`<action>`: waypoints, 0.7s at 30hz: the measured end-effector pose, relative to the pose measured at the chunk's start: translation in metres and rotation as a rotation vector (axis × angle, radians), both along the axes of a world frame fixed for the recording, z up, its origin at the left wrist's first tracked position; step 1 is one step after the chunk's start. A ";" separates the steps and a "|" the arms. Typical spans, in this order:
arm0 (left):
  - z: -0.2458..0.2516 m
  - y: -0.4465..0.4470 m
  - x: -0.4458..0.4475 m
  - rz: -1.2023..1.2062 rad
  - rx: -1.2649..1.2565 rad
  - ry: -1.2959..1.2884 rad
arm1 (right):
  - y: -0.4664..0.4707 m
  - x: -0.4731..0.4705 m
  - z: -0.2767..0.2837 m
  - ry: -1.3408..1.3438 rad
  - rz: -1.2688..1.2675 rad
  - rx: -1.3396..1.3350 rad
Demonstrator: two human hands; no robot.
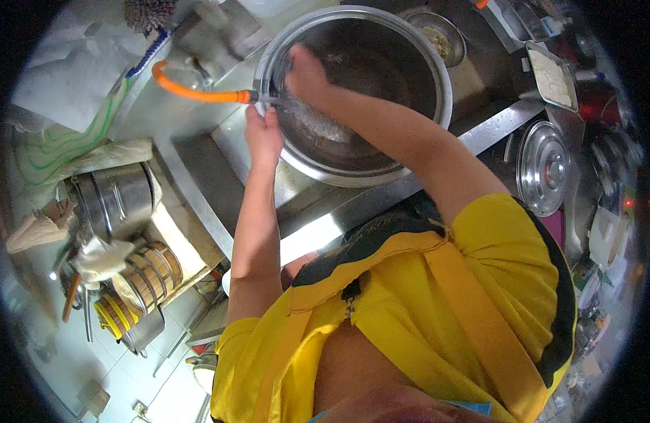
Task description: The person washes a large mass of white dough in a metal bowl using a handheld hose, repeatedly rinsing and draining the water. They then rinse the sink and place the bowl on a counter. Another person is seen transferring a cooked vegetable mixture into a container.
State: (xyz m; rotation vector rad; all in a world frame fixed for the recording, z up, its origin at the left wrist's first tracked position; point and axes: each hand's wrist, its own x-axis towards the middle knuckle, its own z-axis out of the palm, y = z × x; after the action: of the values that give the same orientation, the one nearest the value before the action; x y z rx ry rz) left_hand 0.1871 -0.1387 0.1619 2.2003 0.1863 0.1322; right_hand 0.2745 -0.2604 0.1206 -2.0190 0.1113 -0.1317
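A large round metal basin (444,100) stands before me with water inside, swirling and foaming near its left wall. An orange hose (198,95) arches over the left of the rim, and water runs from its end into the basin. My left hand (264,135) is at the left rim, just below the hose end, its fingers and thumb closed around the edge. Inside the basin, close to the upper left wall, my right hand (306,76) is blurred by movement. Whether it holds anything is hidden by the blur.
A small metal bowl (461,50) with food bits stands beyond the basin. At right are a tray of white food (553,79) and a round metal lid (544,164). Left are a large metal pot (113,198), a wooden steamer (150,275) and a faucet (203,76).
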 end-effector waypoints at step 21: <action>0.005 0.006 -0.022 0.043 -0.030 0.182 | -0.006 -0.045 -0.017 -0.064 0.338 -0.128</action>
State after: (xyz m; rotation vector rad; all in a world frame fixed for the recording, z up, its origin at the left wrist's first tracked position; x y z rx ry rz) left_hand 0.1653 -0.1332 0.1670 2.1785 0.3351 -0.0478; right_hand 0.2296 -0.2668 0.1034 -2.1280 -0.2846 0.0124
